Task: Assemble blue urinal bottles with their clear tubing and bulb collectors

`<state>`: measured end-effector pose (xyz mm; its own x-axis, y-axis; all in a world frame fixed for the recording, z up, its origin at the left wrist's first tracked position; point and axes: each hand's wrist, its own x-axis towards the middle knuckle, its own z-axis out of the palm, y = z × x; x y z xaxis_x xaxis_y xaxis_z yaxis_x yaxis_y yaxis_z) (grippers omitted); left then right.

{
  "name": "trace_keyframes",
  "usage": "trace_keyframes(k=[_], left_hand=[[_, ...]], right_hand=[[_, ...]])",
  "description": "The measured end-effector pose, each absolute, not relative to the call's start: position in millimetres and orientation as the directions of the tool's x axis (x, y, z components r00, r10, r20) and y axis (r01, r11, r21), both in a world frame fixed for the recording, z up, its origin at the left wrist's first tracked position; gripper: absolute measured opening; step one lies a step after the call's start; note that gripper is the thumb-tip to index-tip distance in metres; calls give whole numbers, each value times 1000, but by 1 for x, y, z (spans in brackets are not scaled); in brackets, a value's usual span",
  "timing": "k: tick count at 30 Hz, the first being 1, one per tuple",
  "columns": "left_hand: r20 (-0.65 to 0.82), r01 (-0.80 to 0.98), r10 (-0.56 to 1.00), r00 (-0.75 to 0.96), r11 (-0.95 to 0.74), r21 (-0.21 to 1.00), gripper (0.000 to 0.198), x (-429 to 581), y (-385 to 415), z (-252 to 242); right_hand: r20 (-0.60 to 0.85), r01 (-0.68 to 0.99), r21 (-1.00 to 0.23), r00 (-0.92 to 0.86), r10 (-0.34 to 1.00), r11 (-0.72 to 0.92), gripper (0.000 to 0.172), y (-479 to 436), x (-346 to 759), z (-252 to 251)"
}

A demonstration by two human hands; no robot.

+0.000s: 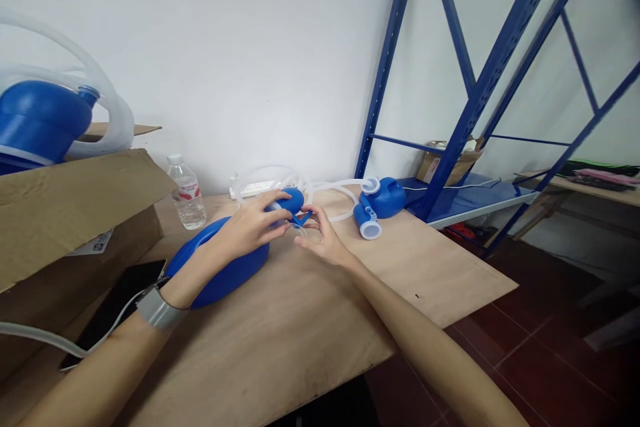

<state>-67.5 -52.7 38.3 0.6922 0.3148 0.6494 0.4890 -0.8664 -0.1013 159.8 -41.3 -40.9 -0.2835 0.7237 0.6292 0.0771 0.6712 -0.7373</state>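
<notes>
My left hand point(255, 227) is closed over a blue rounded plastic piece point(293, 201), holding it above the table from its left side. On the other side of it, the fingers and thumb of my right hand point(324, 240) curve around a clear rim and a blue tab point(301, 219). My fingers hide part of the piece. Beneath my left forearm lies a large blue plastic container point(233, 280). To the right, a blue jug point(390, 197) and a small blue cup with a whitish lid point(370, 230) rest by a coiled translucent hose point(343, 215).
An open cardboard box point(75, 213) stands at the left, with a blue bottle point(45, 117) and thick hose above it. A water bottle point(188, 197) and a power strip point(255, 189) are near the wall. A dark phone point(115, 307) lies beside the box. Blue metal shelving point(450, 140) adjoins the table.
</notes>
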Motion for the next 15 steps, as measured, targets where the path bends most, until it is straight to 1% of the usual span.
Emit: trace_keyframes(k=[2, 3, 4, 7, 10, 12, 15], left_hand=[[643, 480, 284, 711, -865, -148, 19, -67, -55, 41], [635, 474, 267, 725, -862, -178, 18, -66, -55, 41], [628, 471, 253, 736, -857, -208, 18, -65, -56, 42], [620, 477, 231, 750, -838, -264, 17, -63, -57, 42], [616, 484, 233, 753, -830, -278, 16, -61, -58, 41], [603, 505, 263, 753, -819, -273, 16, -61, -60, 41], [567, 530, 319, 760, -809, -256, 18, -61, -63, 42]], right_hand=[[673, 172, -664, -285, 682, 727, 35, -43, 156, -42], [689, 196, -641, -280, 668, 742, 26, -43, 155, -43], [701, 209, -622, -279, 656, 755, 21, -43, 155, -43], [730, 250, -561, -298, 614, 789, 18, -43, 156, -41], [740, 293, -508, -332, 585, 810, 19, -44, 158, -40], [736, 281, -517, -336, 588, 809, 18, -45, 158, -40], [706, 231, -588, -320, 632, 775, 17, -46, 155, -42]])
